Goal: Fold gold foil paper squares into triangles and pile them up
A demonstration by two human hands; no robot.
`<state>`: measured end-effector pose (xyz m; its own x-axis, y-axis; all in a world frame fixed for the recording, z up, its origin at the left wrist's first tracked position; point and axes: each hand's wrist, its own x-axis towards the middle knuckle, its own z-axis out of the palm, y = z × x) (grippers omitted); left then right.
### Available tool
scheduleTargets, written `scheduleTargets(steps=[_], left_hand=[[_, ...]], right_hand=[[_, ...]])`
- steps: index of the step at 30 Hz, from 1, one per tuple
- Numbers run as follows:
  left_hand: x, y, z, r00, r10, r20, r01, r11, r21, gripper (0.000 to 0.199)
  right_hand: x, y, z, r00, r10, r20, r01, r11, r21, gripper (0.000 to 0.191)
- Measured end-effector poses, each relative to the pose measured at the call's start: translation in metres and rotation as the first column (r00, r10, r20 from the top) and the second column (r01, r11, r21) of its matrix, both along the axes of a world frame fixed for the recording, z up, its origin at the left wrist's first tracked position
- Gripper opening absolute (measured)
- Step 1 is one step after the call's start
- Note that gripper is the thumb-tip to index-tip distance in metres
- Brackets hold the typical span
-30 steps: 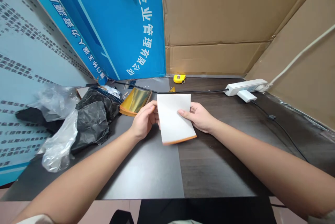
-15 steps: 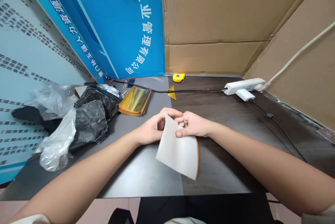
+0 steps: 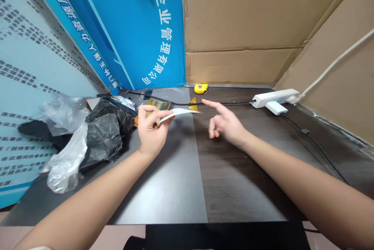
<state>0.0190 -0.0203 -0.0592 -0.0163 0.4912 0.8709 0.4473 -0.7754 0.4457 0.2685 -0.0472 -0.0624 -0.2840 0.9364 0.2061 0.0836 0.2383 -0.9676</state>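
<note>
My left hand (image 3: 152, 131) pinches a white-backed paper sheet (image 3: 182, 111) at its left edge, between thumb and fingers. Seen almost edge-on, the sheet bows slightly and hangs above the table; its underside is hidden. To its right, my right hand (image 3: 226, 124) is apart from it and empty, index finger stretched out and the other fingers loosely curled. Behind my left hand lies a stack of gold-faced sheets (image 3: 162, 105), partly covered by that hand. A small gold triangle (image 3: 193, 105) rests on the table beyond the held sheet.
A yellow tape measure (image 3: 201, 88) stands by the cardboard wall (image 3: 242, 20). One black cable (image 3: 230, 103) crosses the table's back to a white power strip (image 3: 274, 97). Crumpled black plastic bags (image 3: 103, 135) and clear plastic (image 3: 66, 164) lie at left.
My right hand has let go of the sheet and moved right. My left hand has lifted the sheet up and leftward and tipped it nearly flat.
</note>
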Motion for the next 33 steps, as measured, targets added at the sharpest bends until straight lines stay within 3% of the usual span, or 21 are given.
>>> scheduleTargets(steps=[2, 3, 7, 11, 15, 17, 27, 33], left_hand=[[0.001, -0.003, -0.002, 0.993, -0.077, -0.09, 0.079, 0.997, 0.019, 0.006], [0.001, -0.005, -0.003, 0.982, -0.129, -0.139, 0.132, 0.991, 0.016, 0.008], [0.002, -0.006, -0.011, 0.925, -0.286, -0.251, 0.28, 0.958, -0.06, 0.016], [0.003, 0.0, -0.017, 0.925, -0.347, -0.158, 0.315, 0.929, -0.197, 0.01], [0.006, 0.003, -0.017, 0.912, -0.391, 0.126, 0.403, 0.792, -0.459, 0.027], [0.008, 0.003, -0.016, 0.891, -0.398, 0.218, 0.451, 0.723, -0.524, 0.036], [0.023, -0.012, -0.015, 0.793, -0.483, 0.371, 0.6, 0.514, -0.613, 0.049], [0.022, -0.011, -0.012, 0.774, -0.371, 0.513, 0.633, 0.467, -0.618, 0.077]], right_hand=[[-0.011, -0.008, -0.003, 0.999, 0.052, 0.014, -0.052, 0.999, 0.003, 0.099], [-0.015, -0.01, -0.006, 0.999, 0.048, 0.003, -0.048, 0.997, 0.055, 0.092], [-0.015, -0.006, -0.015, 0.996, -0.053, 0.074, 0.03, 0.958, 0.284, 0.036], [-0.006, 0.002, -0.015, 0.983, -0.159, 0.088, 0.119, 0.931, 0.346, 0.026], [-0.007, 0.002, -0.013, 0.979, -0.189, 0.083, 0.151, 0.931, 0.332, 0.033], [-0.009, -0.001, -0.012, 0.976, -0.209, 0.067, 0.179, 0.934, 0.31, 0.038], [-0.022, -0.005, -0.014, 0.938, -0.33, -0.106, 0.342, 0.931, 0.126, 0.047], [-0.024, -0.003, -0.017, 0.954, -0.221, -0.204, 0.229, 0.973, 0.018, 0.05]])
